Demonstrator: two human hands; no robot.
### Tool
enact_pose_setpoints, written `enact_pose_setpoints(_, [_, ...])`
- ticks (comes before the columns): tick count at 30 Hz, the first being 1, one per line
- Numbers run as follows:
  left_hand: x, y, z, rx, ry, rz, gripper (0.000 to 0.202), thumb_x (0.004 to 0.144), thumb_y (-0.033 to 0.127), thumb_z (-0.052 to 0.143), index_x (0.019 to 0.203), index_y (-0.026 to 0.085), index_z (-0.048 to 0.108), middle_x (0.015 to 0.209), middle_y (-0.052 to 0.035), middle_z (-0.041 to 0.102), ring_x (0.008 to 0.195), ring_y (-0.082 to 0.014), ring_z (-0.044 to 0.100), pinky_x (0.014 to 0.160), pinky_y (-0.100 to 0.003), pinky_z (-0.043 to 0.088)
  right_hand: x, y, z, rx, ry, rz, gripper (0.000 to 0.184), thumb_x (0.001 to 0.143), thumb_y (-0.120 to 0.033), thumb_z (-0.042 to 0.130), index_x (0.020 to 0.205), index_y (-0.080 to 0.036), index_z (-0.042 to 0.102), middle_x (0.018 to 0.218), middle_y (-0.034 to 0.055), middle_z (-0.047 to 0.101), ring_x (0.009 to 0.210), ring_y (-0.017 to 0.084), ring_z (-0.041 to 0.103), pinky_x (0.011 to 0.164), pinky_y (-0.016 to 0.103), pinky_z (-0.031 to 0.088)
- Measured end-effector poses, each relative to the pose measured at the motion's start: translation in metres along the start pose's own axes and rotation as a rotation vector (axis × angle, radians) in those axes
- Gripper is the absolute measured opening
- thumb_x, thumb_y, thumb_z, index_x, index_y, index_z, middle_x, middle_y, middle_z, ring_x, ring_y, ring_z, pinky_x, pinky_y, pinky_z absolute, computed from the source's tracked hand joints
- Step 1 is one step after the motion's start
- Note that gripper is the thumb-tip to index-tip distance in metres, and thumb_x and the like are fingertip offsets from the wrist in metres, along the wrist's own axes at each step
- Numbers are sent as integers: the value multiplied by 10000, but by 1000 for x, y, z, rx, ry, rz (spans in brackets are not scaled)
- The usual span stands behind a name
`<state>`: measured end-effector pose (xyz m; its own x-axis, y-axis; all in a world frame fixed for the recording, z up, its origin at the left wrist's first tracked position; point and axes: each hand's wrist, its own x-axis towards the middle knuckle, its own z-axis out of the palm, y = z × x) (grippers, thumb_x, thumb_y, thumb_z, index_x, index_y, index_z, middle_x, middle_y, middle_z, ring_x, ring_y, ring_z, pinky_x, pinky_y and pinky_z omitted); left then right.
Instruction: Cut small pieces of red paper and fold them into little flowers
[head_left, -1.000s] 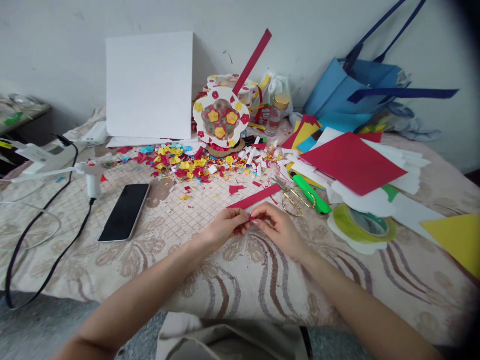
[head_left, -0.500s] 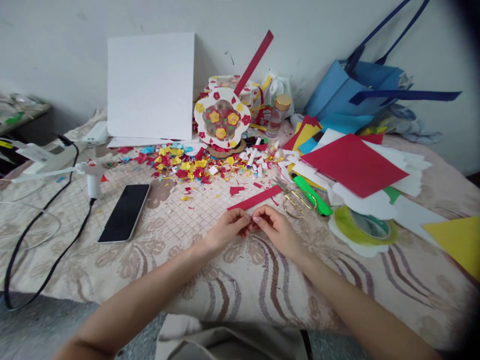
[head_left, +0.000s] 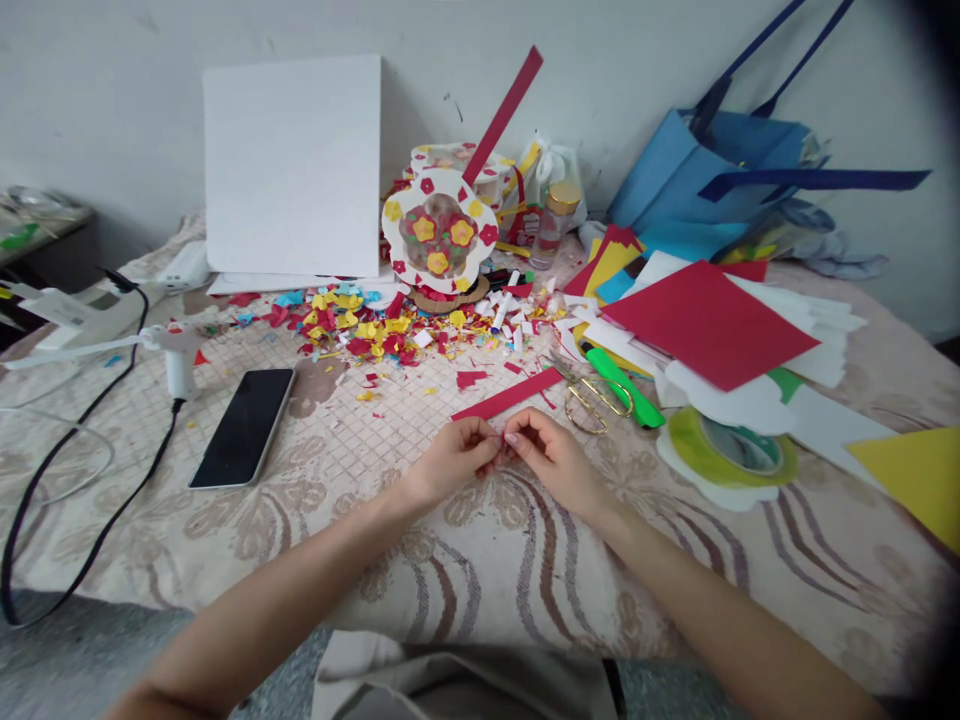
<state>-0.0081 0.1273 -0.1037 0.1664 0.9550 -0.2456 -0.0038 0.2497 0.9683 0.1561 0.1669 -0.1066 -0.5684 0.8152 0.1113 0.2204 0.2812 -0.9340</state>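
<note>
Both hands meet over the middle of the table [head_left: 322, 570], nearer its front edge than its back edge, and the tiny piece of red paper [head_left: 503, 437] sits between their fingertips, almost wholly hidden. The left hand [head_left: 461, 455] is closed to a pinch, thumb against forefinger, and the right hand [head_left: 551, 458] faces it in a like pinch, the other fingers curled in; both seem to grip the piece, though how much each one holds I cannot tell. Judging by its look, the piece is next to weightless, thin and soft enough to crease under a nail, not slippery but easy to tear or crush, so the best hold is a light one with the fingertips at its outer rim, one hand steadying while the other shapes. The longer red strip [head_left: 506, 394] lies flat just beyond the hands, slanting up towards the back right corner of the table; it looks light and bendy, handiest to lift by an end or a long edge. Its far end reaches the scissors [head_left: 592, 395], beside the green cutter [head_left: 622, 387], while the roll of tape [head_left: 679, 445] lies further towards the right edge.
</note>
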Motion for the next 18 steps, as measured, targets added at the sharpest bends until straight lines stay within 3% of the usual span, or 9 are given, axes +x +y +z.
enact_pose_setpoints(3, [-2, 0, 0, 283, 127, 142, 113, 755, 251, 551, 690, 159, 537, 589, 28, 517, 524, -80, 425, 503, -213, 315, 0, 0, 1, -65, 11, -35, 69, 885, -242, 471, 850, -215, 523, 797, 15, 559, 749, 160, 542, 680, 285, 435])
enact_pose_setpoints(5, [-3, 1, 1, 354, 174, 187, 95, 756, 233, 547, 695, 161, 549, 595, 26, 520, 539, -82, 423, 513, -213, 316, 1, 0, 2, -80, 33, -45, 71, 885, -246, 470, 855, -216, 527, 793, 14, 559, 738, 159, 538, 669, 283, 431])
enact_pose_setpoints(9, [-1, 2, 3, 65, 51, 79, 189, 793, 337, 543, 745, 155, 530, 632, 10, 555, 545, -86, 488, 536, -222, 378, 1, 2, 2, -32, 52, -29, 97, 893, -284, 470, 859, -216, 530, 774, 15, 572, 705, 157, 551, 652, 284, 441])
enact_pose_setpoints(13, [0, 4, 4, -197, -14, -65, 268, 736, 389, 632, 728, 140, 534, 696, -11, 583, 576, -74, 517, 555, -214, 390, 1, 1, 2, 5, 45, -5, 104, 899, -298, 468, 863, -219, 525, 777, 19, 581, 709, 160, 572, 659, 289, 452])
enact_pose_setpoints(18, [0, 2, 3, -179, -11, -72, 236, 740, 351, 627, 718, 138, 527, 670, -3, 582, 549, -67, 511, 534, -210, 385, 0, 0, 4, -36, 63, -30, 80, 900, -258, 453, 859, -220, 510, 796, 22, 565, 723, 160, 559, 673, 291, 449])
